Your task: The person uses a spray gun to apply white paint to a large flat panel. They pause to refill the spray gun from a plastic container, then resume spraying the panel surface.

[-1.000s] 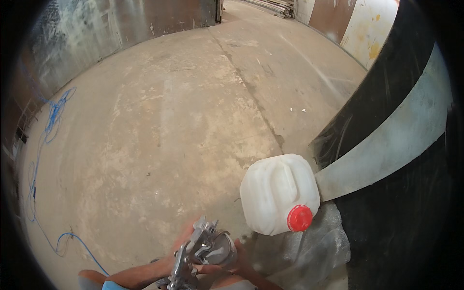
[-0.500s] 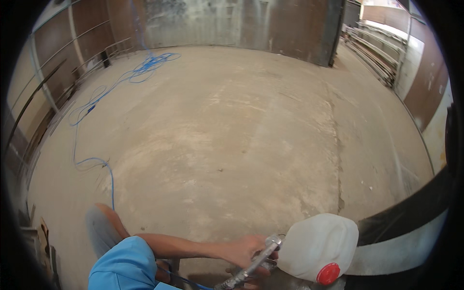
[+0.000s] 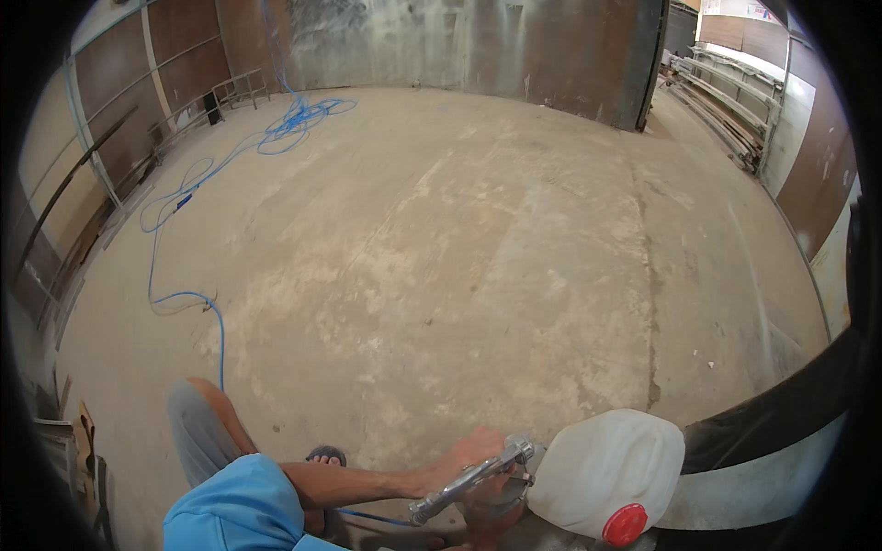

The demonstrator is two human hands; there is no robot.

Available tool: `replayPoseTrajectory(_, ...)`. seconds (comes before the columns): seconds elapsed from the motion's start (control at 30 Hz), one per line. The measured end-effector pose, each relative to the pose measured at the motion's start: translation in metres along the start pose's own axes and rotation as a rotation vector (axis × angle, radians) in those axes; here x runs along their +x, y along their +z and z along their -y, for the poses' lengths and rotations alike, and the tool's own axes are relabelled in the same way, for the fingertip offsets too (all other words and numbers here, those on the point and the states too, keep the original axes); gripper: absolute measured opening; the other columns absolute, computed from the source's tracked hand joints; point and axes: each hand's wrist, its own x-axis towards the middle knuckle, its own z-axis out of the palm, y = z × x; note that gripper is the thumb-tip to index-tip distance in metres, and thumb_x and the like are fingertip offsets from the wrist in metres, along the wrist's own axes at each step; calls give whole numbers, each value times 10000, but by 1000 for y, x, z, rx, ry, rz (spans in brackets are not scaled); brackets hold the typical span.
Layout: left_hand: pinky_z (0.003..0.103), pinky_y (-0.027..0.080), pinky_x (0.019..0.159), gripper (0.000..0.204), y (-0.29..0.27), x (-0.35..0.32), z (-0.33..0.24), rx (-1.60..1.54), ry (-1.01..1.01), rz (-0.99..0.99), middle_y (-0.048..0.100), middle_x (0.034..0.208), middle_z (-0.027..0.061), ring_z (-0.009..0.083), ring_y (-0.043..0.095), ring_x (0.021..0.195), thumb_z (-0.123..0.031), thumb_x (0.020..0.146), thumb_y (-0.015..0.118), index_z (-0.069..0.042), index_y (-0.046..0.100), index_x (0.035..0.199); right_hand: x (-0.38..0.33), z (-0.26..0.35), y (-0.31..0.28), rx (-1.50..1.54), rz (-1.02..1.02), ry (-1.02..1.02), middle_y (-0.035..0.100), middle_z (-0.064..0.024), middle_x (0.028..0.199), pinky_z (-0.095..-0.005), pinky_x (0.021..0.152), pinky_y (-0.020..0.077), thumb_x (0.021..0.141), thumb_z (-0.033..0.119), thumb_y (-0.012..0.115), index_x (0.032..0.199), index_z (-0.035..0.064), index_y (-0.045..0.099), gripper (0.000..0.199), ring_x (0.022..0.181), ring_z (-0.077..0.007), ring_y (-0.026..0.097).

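My left hand (image 3: pixel 467 456), at the end of an arm in a light blue sleeve, is closed around the upper part of a silver metal spray gun (image 3: pixel 478 473). The gun lies slanted, its knobbed end up and to the right. A blue hose (image 3: pixel 372 518) runs to the gun's lower end. Below the gun, dim and partly covered, my right hand (image 3: pixel 489 522) shows; its fingers cannot be made out. Just right of both hands a whitish plastic jug (image 3: pixel 602 468) leans tilted, its red cap (image 3: pixel 625 524) facing me.
Blue hose (image 3: pixel 299 119) lies in loose coils on the concrete floor (image 3: pixel 441 275) at far left and trails toward me. Metal sheets (image 3: pixel 551 55) stand at the back; long bars (image 3: pixel 721 110) are stacked far right. A curved black band (image 3: pixel 781 395) fills the near right. My bent knee (image 3: pixel 216 418) is left.
The spray gun has turned in my hands and come more fully into view, its lower end raised. My left hand has moved slightly up. A sandalled foot now shows behind my forearm.
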Motion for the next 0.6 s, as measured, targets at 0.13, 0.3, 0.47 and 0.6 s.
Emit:
replayPoseTrajectory(0.13, 407, 466, 677, 154, -9, 3, -16, -52, 104, -78, 603, 921, 113, 339, 566, 804, -208, 850, 662, -79, 614, 918, 2, 1, 3, 28, 13, -28, 519, -160, 1402, -409, 950, 514, 942, 371, 586, 1432, 36, 402, 621, 1189, -295, 584)
replayPoseTrajectory(0.3, 398, 474, 716, 150, -19, 12, -47, -273, -211, -134, 592, 913, 104, 333, 573, 828, -173, 850, 649, -62, 604, 939, 0, 2, 6, 53, 22, -66, 521, -163, 1402, -398, 935, 527, 943, 323, 622, 1422, 33, 406, 600, 1178, -298, 594)
replayPoseTrajectory(0.47, 380, 482, 747, 130, -45, 41, -55, -288, -179, 29, 594, 913, 92, 312, 594, 842, -159, 868, 636, -60, 600, 944, 0, 1, 6, 61, 32, -79, 520, -168, 1405, -411, 931, 530, 945, 327, 621, 1422, 33, 405, 601, 1176, -310, 595)
replayPoseTrajectory(0.6, 351, 496, 852, 88, -67, 49, -65, -310, -113, 249, 626, 953, 29, 202, 632, 887, -174, 916, 653, -95, 619, 934, 2, 1, 6, 66, 44, -53, 515, -175, 1410, -449, 939, 520, 947, 390, 574, 1434, 34, 396, 629, 1185, -330, 587)
